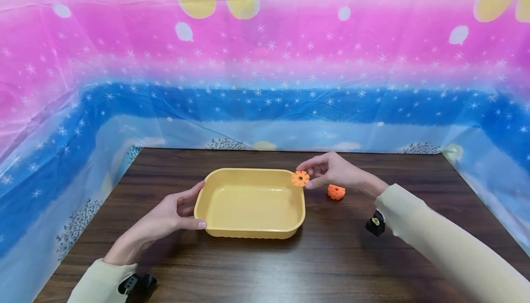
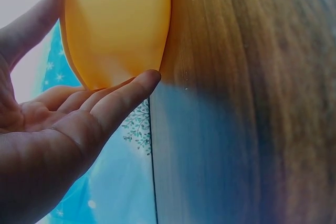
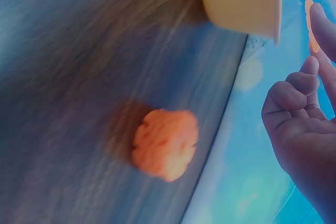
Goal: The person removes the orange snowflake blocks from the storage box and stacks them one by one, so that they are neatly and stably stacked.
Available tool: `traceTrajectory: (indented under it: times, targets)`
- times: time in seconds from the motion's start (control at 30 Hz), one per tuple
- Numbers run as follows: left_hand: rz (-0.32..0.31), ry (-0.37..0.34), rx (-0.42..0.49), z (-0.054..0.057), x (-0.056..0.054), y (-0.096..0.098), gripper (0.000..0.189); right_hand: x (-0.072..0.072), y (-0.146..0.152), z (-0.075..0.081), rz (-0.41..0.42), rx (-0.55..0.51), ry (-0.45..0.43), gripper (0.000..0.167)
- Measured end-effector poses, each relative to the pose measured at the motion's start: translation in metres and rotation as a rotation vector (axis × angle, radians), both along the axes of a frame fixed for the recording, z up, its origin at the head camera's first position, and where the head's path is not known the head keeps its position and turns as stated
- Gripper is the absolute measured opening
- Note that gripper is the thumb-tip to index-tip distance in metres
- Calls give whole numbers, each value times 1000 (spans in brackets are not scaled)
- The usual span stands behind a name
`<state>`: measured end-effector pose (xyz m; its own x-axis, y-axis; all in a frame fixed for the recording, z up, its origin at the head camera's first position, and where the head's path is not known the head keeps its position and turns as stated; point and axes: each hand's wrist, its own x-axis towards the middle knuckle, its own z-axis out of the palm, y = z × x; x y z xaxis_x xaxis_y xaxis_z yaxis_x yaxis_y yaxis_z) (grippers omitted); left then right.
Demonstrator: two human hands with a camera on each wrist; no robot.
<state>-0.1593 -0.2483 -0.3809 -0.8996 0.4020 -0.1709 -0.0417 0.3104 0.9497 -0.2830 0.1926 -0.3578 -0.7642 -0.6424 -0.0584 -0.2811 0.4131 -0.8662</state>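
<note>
A shallow yellow plastic basin stands on the table, with nothing visible inside. My left hand holds its left end, the thumb at the near corner of the rim and the fingers spread along the left side. At the basin's far right corner my right hand pinches a thin orange notched disc with a centre hole between thumb and fingertips. It is held upright above the rim. Beneath that hand, right of the basin, a rounded orange notched piece lies on the wood; whether it is several discs joined is unclear.
The dark wood-grain tabletop extends around the basin. A pink and blue patterned cloth hangs behind the table and along both sides. Black wrist cameras sit at both sleeve cuffs.
</note>
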Motion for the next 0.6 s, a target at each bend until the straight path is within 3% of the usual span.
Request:
traceTrajectory:
  times: [0.6]
  targets:
    - [-6,-4,23,-2,0,1,104,8,75,-37,-206,6,33,50]
